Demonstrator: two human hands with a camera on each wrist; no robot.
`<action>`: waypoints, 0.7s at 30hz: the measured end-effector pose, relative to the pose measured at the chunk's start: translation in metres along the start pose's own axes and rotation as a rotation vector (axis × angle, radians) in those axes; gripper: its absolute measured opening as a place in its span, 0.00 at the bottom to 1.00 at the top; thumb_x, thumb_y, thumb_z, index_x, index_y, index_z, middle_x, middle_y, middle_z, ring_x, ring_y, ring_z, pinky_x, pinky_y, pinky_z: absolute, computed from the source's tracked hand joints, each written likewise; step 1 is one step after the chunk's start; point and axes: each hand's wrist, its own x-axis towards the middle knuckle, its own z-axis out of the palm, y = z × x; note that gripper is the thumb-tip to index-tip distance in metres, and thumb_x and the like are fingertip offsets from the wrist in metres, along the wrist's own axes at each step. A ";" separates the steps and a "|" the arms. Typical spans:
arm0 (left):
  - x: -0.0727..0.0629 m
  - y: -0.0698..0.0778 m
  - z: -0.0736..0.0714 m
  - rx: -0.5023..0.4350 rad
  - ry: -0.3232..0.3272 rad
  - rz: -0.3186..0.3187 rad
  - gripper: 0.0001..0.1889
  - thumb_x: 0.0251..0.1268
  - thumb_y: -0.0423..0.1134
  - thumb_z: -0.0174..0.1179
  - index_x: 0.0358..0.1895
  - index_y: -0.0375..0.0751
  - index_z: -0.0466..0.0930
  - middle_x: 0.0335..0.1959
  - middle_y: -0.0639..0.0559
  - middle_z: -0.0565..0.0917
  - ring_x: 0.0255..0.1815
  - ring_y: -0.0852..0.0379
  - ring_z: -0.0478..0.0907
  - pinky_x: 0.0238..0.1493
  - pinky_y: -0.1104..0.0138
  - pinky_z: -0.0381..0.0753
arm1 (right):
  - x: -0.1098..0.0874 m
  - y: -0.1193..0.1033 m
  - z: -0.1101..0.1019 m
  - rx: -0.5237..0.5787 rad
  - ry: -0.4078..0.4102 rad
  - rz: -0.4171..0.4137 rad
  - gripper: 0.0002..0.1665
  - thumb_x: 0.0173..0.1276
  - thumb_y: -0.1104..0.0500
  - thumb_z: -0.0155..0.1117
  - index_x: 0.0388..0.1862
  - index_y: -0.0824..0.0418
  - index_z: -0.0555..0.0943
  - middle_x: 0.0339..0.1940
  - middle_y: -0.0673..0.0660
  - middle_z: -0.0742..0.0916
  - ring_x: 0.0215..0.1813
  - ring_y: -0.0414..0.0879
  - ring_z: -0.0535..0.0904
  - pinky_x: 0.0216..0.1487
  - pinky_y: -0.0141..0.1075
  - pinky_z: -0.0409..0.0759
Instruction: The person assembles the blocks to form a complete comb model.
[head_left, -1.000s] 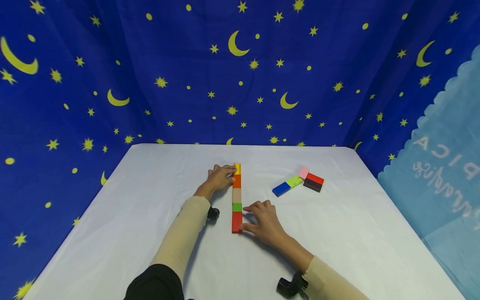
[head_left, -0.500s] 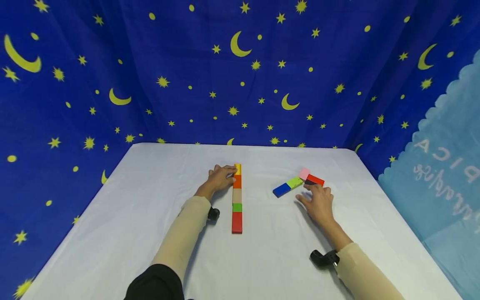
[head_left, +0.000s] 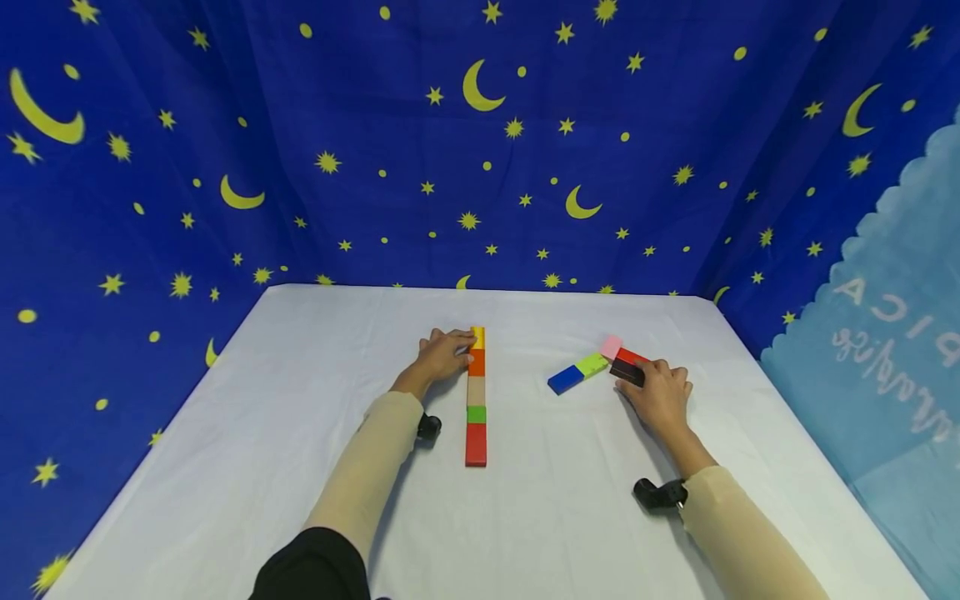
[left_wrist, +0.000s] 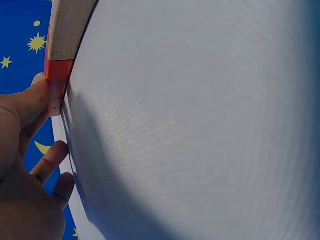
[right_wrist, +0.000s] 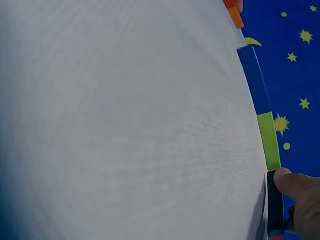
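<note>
On the white tabletop stands a straight row of blocks: yellow (head_left: 479, 333), orange (head_left: 476, 362), plain wood (head_left: 476, 392), green (head_left: 476, 415) and red (head_left: 476, 446). My left hand (head_left: 442, 354) touches its far end from the left, index finger on the yellow block and thumb at the orange one. In the left wrist view the thumb (left_wrist: 37, 95) lies against the orange block, the other fingers spread apart. My right hand (head_left: 660, 396) pinches a dark brown block (head_left: 626, 372) between thumb and fingers. Right behind that block lies a second red block (head_left: 628, 356), partly covered.
A blue block (head_left: 565, 380) and a lime-green block (head_left: 592, 364) lie end to end, left of the right hand. Beside them is a pink block (head_left: 611, 347). A dark blue star-and-moon curtain (head_left: 375, 167) rises behind the white table (head_left: 337, 333).
My right hand has left the near end of the row, moved right and away from me, and taken hold of the dark brown block. The left hand has stayed at the row's far end.
</note>
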 end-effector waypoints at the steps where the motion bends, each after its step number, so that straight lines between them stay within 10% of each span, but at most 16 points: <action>1: 0.000 0.000 0.000 -0.001 0.000 -0.001 0.23 0.67 0.42 0.55 0.66 0.49 0.70 0.71 0.56 0.67 0.65 0.48 0.59 0.63 0.51 0.53 | 0.000 0.000 0.000 -0.001 -0.002 0.001 0.34 0.59 0.49 0.67 0.57 0.72 0.74 0.53 0.73 0.75 0.53 0.67 0.62 0.47 0.55 0.56; 21: -0.002 0.002 -0.001 0.000 0.003 -0.011 0.23 0.68 0.43 0.55 0.66 0.50 0.70 0.71 0.56 0.66 0.66 0.48 0.59 0.64 0.51 0.52 | -0.022 -0.010 0.002 0.111 -0.022 -0.040 0.36 0.57 0.48 0.69 0.59 0.68 0.74 0.50 0.69 0.78 0.52 0.63 0.64 0.48 0.52 0.59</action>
